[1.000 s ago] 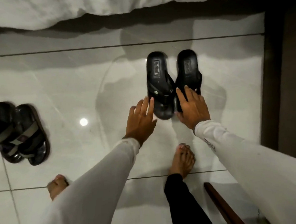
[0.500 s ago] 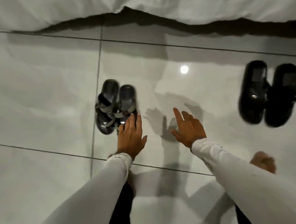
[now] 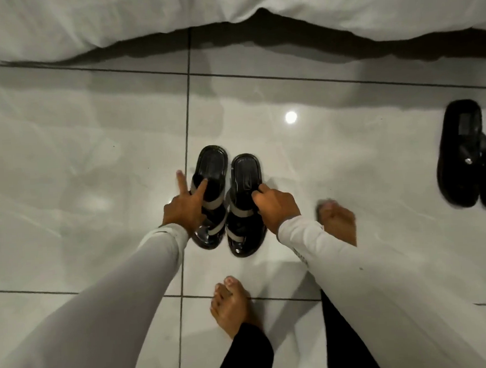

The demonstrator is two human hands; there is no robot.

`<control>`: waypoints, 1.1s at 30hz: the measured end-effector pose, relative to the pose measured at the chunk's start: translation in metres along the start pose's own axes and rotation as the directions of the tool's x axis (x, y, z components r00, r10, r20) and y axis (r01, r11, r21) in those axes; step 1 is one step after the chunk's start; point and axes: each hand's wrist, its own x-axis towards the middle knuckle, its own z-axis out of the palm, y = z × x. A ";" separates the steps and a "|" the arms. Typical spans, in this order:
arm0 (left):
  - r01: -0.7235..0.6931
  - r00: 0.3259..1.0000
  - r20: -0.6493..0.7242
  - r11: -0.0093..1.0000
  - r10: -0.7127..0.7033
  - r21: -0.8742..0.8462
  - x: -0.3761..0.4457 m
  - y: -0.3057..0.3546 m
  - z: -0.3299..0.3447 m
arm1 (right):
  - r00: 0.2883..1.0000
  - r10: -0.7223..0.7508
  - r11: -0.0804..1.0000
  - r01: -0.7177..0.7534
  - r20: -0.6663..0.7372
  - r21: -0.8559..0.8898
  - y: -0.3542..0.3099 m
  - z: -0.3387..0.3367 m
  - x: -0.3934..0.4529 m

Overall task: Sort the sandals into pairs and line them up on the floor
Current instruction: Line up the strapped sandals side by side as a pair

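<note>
Two glossy black sandals with grey straps stand side by side on the white tiled floor, heels away from me. My left hand (image 3: 185,208) grips the left strapped sandal (image 3: 211,168), one finger tucked inside it and another stretched along its outer edge. My right hand (image 3: 275,206) has its fingers curled over the strap of the right strapped sandal (image 3: 245,172). A pair of plain black sandals (image 3: 462,149) stands together at the far right, partly cut off by the frame edge.
A white bed cover (image 3: 115,19) hangs over the floor along the top, with dark shadow beneath it. My bare feet stand close by, one (image 3: 232,305) below the sandals and one (image 3: 338,224) just right of my right hand.
The view swung left from the black pair to the strapped pair. Both hands left the black sandals, reached across the floor and now hold the strapped sandals, one each.
</note>
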 end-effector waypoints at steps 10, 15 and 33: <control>0.027 0.997 0.074 0.988 -0.016 -0.151 0.033 0.029 0.003 | 0.996 -0.049 0.993 0.057 -0.071 0.101 0.044 -0.007 0.023; 0.010 0.997 0.073 0.988 0.001 -0.156 0.057 0.060 -0.023 | 0.993 -0.004 0.994 0.017 -0.116 0.104 0.066 -0.034 0.040; 0.071 0.997 0.027 0.995 -0.069 -0.063 0.079 0.120 -0.079 | 0.988 0.038 0.999 -0.032 -0.149 0.044 0.122 -0.099 0.053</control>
